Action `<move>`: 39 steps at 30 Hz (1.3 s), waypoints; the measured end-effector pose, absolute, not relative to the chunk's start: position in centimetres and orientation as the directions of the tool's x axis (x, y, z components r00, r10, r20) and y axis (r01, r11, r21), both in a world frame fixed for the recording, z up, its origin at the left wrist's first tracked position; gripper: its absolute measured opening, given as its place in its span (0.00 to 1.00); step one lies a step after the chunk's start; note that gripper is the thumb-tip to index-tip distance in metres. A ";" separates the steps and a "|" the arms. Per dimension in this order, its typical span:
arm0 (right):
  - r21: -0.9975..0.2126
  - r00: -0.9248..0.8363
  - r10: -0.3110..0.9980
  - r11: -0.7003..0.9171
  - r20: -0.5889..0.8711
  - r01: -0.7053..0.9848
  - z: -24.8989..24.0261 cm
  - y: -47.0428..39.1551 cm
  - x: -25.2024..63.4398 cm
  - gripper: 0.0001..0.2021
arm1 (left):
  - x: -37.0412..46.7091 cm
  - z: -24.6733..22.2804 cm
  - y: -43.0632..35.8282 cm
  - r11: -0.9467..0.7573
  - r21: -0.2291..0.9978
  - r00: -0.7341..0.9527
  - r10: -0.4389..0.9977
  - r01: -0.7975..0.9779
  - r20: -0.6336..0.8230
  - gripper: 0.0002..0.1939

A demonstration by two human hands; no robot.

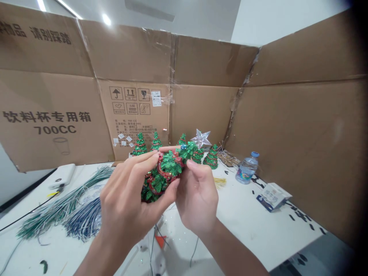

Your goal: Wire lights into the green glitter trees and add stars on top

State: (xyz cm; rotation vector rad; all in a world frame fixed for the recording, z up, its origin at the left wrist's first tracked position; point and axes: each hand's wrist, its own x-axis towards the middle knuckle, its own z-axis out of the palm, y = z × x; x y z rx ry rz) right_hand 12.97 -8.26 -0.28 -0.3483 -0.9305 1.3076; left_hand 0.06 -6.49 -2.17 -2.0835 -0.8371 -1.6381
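Note:
My left hand [129,191] is wrapped round the body of a small green tinsel tree [169,165] with a red glittery garland, which lies tilted with its top to the right. At the tree's upper end, the fingers of my right hand [198,191] close on the green tip, beside a small blue bead [183,147]. A silvery star [201,138] shows just behind the tip; whether it touches the held tree I cannot tell. Several similar trees [211,157] stand upright behind my hands.
Green wires [69,199] and blue wires [82,222] lie in bundles on the white table [244,237] at left. A water bottle [247,168] and a small box [273,196] are at right, near scattered black pieces. Cardboard walls [201,111] enclose the back.

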 end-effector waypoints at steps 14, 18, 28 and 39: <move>-0.690 -0.018 0.923 0.274 0.384 -0.669 -0.2 -8.2 12.9 0.14 | -0.1 -2.3 -6.5 -0.759 0.078 0.150 0.228 0.647 0.962 0.25; -0.697 -0.022 0.922 0.276 0.387 -0.662 -0.2 -8.2 12.9 0.16 | 0.0 -2.3 -6.4 -0.760 0.076 0.152 0.225 0.645 0.962 0.25; -0.678 -0.020 0.917 0.280 0.399 -0.679 -0.3 -8.1 12.8 0.14 | 0.0 -2.2 -6.6 -0.765 0.079 0.152 0.227 0.639 0.962 0.25; -0.659 -0.022 0.910 0.282 0.413 -0.697 -0.4 -7.9 12.9 0.14 | 0.1 -2.3 -6.2 -0.766 0.064 0.148 0.205 0.640 0.968 0.24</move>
